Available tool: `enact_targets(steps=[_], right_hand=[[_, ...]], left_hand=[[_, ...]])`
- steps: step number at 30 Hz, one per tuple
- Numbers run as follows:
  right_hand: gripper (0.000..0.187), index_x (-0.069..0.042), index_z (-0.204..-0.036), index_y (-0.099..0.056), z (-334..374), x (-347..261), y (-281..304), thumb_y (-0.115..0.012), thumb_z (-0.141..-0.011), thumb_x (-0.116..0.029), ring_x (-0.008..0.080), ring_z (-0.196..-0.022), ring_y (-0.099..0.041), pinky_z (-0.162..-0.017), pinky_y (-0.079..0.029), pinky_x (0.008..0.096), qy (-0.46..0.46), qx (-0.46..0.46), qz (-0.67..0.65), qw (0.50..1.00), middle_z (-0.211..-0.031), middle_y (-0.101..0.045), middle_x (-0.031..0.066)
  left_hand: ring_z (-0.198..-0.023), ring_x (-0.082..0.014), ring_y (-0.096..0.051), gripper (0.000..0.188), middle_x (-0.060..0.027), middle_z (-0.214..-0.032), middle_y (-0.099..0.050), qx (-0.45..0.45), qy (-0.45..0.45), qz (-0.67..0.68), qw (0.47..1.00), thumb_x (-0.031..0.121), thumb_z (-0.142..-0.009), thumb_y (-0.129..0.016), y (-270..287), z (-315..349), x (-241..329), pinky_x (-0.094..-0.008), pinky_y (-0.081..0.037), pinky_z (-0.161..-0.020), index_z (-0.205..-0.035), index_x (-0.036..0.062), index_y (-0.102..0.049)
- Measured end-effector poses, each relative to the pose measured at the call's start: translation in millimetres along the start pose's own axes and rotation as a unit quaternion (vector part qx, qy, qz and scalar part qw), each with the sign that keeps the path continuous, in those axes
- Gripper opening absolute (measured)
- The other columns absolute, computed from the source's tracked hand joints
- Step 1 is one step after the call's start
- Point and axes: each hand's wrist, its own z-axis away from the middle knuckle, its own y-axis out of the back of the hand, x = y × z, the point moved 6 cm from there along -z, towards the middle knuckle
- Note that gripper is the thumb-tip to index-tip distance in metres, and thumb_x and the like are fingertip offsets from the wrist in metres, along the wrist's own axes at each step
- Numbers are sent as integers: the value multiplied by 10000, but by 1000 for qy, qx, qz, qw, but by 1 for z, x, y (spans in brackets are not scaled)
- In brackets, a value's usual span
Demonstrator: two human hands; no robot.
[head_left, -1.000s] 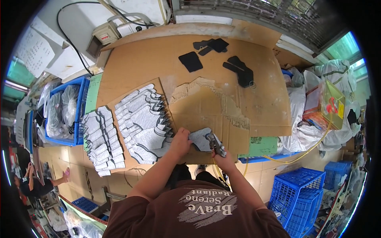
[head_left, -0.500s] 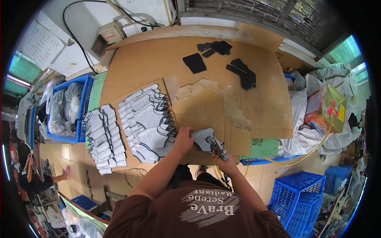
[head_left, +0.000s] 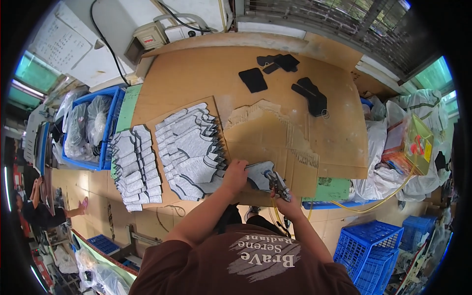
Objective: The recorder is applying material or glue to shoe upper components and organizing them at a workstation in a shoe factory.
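My left hand point(head_left: 237, 173) has its fingers closed at the left end of a grey, dark-edged fabric-like piece point(head_left: 259, 173) lying on the cardboard. In my right hand point(head_left: 291, 206) is a metal spray gun point(head_left: 280, 189), its nozzle close over the right part of that piece. A yellow hose hangs below the gun. To the left of my left hand, a large overlapping stack of similar grey pieces point(head_left: 189, 147) lies fanned out on a cardboard sheet. A second fanned row of grey pieces point(head_left: 135, 164) lies farther left.
Black cut pieces point(head_left: 253, 80) lie at the back of the cardboard-covered table point(head_left: 191, 69). A blue crate point(head_left: 115, 118) with plastic bags stands left. White bags point(head_left: 371, 172) and a yellowish container point(head_left: 420, 147) are right; stacked blue crates point(head_left: 368, 241) stand lower right. Another person sits far left.
The whole view has shifted, so the table appears farther right. Both hands keep nearly the same places around the piece, with the spray gun still in my right hand.
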Motion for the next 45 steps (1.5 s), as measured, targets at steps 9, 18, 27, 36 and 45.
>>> enact_targets(steps=[9,18,27,36,45], right_hand=[[188,-56,-948,-554,0,-2,-6,-487,-776,-19,120,-876,-523,-801,-402,251,-6,-11,3,1000,-898,-573,24],[169,-56,-924,-560,2,-5,-7,-488,-772,-35,134,-876,-527,-798,-406,268,9,-13,7,1000,-902,-581,42],[180,-55,-914,-549,-8,1,-26,-488,-744,-46,177,-829,-543,-763,-416,289,-17,-18,70,997,-884,-591,73],[161,-47,-904,-539,-14,-9,-36,-504,-748,-73,159,-739,-518,-695,-420,284,-18,-17,61,998,-787,-567,58],[177,-30,-922,-554,-16,8,-33,-536,-759,-99,137,-728,-519,-689,-427,284,-34,-2,32,999,-778,-572,51]], left_hand=[[-799,-372,-551,172,-180,-808,-563,-50,13,-51,997,78,-687,-655,5,0,10,-401,-460,-713,-815,7,-566],[-569,-92,-557,51,-31,-673,-590,95,182,248,947,36,-779,-607,140,-20,-52,-227,-455,-513,-815,0,-603],[-794,-321,-583,185,-154,-852,-587,14,12,-12,1000,63,-731,-615,109,-10,-23,-364,-479,-684,-912,25,-602],[-885,-348,-561,293,-153,-996,-504,-111,20,-111,987,126,-708,-655,7,7,0,-404,-471,-729,-954,24,-533],[-884,-343,-562,295,-156,-996,-521,-105,8,-105,989,122,-709,-660,6,7,4,-402,-467,-739,-960,29,-537]])
